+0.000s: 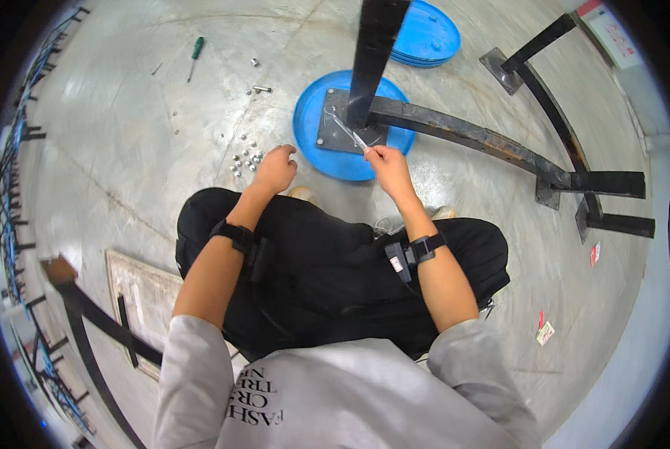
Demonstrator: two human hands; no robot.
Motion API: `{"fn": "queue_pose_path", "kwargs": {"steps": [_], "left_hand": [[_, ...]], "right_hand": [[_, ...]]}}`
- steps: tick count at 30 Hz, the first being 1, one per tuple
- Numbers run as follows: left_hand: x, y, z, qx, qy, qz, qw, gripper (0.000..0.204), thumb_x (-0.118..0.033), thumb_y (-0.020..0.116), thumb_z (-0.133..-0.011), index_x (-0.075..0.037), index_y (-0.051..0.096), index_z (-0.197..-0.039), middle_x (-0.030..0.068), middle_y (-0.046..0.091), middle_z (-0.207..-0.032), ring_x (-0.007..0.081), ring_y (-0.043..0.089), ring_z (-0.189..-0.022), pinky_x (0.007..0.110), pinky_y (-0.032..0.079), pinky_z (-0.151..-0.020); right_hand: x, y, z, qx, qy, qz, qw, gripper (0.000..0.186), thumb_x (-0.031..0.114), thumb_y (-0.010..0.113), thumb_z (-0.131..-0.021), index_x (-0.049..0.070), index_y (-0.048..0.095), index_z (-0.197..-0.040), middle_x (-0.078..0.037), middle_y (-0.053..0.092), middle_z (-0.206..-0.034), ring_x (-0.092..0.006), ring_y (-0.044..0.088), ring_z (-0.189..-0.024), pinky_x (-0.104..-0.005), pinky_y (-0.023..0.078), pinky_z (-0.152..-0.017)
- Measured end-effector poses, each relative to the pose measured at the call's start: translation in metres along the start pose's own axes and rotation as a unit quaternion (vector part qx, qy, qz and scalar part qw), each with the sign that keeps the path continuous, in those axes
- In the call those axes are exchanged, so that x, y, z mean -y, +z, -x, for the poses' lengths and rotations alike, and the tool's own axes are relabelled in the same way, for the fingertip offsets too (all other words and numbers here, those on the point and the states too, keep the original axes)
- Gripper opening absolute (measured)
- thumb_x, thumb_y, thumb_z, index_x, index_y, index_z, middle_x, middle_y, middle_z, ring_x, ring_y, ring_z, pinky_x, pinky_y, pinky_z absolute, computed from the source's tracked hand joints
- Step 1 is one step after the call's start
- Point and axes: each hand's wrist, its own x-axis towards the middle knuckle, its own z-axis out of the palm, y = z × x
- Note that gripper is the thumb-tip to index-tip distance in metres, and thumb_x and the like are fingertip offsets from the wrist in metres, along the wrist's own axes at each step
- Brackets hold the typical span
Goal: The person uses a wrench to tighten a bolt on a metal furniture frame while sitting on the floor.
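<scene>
My right hand (388,169) is closed on the near end of a slim silver wrench (348,130). The wrench slants away to the left, its far end over the black square plate (330,133) at the foot of a metal post (372,60). Bolt heads show at the plate's corners, and the plate sits on a round blue plastic disc (305,120). Beside the disc's left edge hovers my left hand (276,170), fingers curled together; whatever they hold, if anything, is hidden. Small shiny nuts (247,159) lie on the floor left of it.
A black beam (462,133) runs right from the post toward other frame legs (559,97). Stacked blue discs (428,34) lie behind. A green-handled screwdriver (196,52) and a loose bolt (262,90) lie far left. Another black frame (103,322) stands near left by a worn board (148,288).
</scene>
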Motion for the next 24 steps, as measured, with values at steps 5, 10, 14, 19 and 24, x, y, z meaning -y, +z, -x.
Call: {"fn": "queue_pose_path", "kwargs": {"steps": [5,10,14,19,24], "left_hand": [[-0.029,-0.007,0.012,0.075,-0.07,-0.101,0.99,0.03,-0.012,0.05,-0.074,-0.006,0.058,-0.103,0.0165,0.059,-0.097,0.0326,0.056,-0.093,0.041,0.044,-0.081],[-0.065,-0.003,0.02,0.119,-0.085,-0.183,0.972,0.035,-0.012,0.048,-0.077,-0.013,0.055,-0.111,0.0133,0.056,-0.112,0.0296,0.051,-0.107,0.046,0.041,-0.087],[-0.052,-0.002,0.01,0.131,-0.08,-0.19,0.97,0.039,-0.011,0.046,-0.078,-0.015,0.05,-0.117,0.0132,0.056,-0.111,0.0301,0.051,-0.106,0.047,0.041,-0.086],[-0.015,0.009,-0.016,0.108,-0.047,-0.104,0.988,0.042,-0.011,0.047,-0.075,-0.012,0.052,-0.116,0.0194,0.059,-0.102,0.0348,0.055,-0.098,0.044,0.044,-0.083],[-0.008,0.016,-0.028,0.124,-0.015,-0.09,0.988,0.037,-0.009,0.049,-0.071,-0.005,0.058,-0.106,0.0212,0.06,-0.096,0.0358,0.055,-0.094,0.042,0.044,-0.084]], "right_hand": [[-0.014,-0.005,0.015,0.009,0.013,0.016,1.0,0.029,0.027,0.051,-0.079,0.002,0.064,-0.082,-0.021,0.061,-0.079,-0.0354,0.059,-0.078,-0.0433,0.045,-0.069],[-0.025,0.002,0.018,-0.009,0.043,0.011,0.999,0.03,0.028,0.051,-0.079,0.001,0.064,-0.081,-0.021,0.062,-0.082,-0.0378,0.058,-0.082,-0.0431,0.045,-0.073],[-0.022,0.004,0.021,0.059,0.045,0.014,0.997,0.03,0.026,0.051,-0.079,-0.001,0.062,-0.079,-0.023,0.06,-0.081,-0.039,0.057,-0.081,-0.0447,0.045,-0.071],[-0.025,0.018,0.018,0.038,0.019,0.044,0.998,0.026,0.022,0.053,-0.078,-0.003,0.061,-0.078,-0.02,0.059,-0.067,-0.0294,0.059,-0.064,-0.0371,0.043,-0.059],[-0.034,0.026,0.015,0.045,0.027,0.026,0.998,0.025,0.021,0.053,-0.079,-0.002,0.061,-0.079,-0.015,0.058,-0.063,-0.0219,0.056,-0.058,-0.0335,0.043,-0.056]]}}
